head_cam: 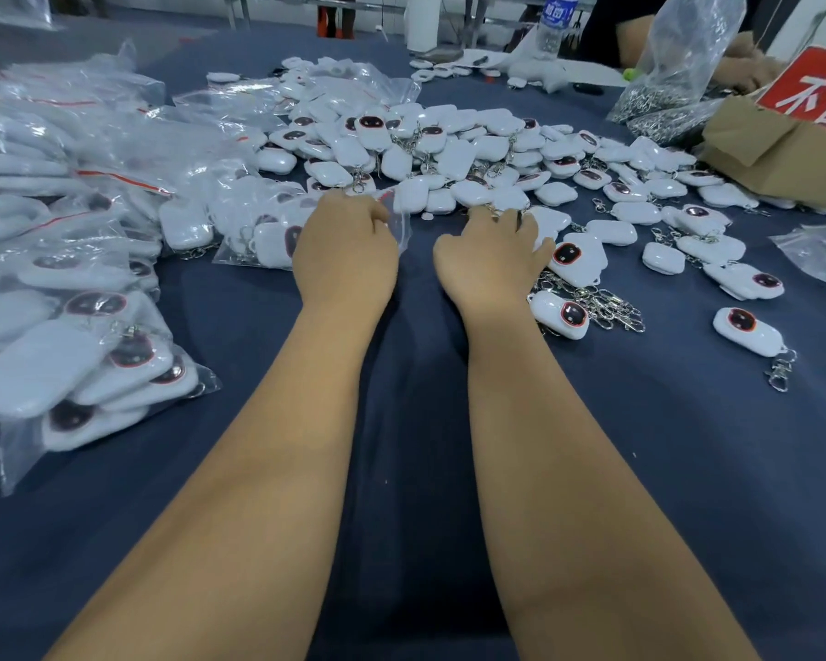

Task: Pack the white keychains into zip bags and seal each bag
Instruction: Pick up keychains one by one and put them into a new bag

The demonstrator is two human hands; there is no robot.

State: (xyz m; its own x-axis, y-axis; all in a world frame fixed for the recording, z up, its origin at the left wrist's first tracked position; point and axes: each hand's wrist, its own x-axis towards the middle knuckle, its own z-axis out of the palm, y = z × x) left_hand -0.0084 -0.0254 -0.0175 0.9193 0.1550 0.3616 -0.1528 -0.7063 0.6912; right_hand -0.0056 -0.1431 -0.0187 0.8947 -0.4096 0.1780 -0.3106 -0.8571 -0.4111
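So both hands are out on the blue worktop (401,469), left hand (344,250) pinching a clear zip bag (397,217) and right hand (489,255) curled over a keychain at the edge of the white keychains (449,155) heap, filled bags (68,231) stacked off left.

I see both bare arms stretched over the dark blue cloth table (401,422). My left hand (344,250) pinches a clear plastic zip bag (399,217) at the edge of the loose pile of white rounded plastic keychains (449,155). My right hand (492,255) rests with curled fingers on that pile. Filled clear bags (68,279) are heaped at left.
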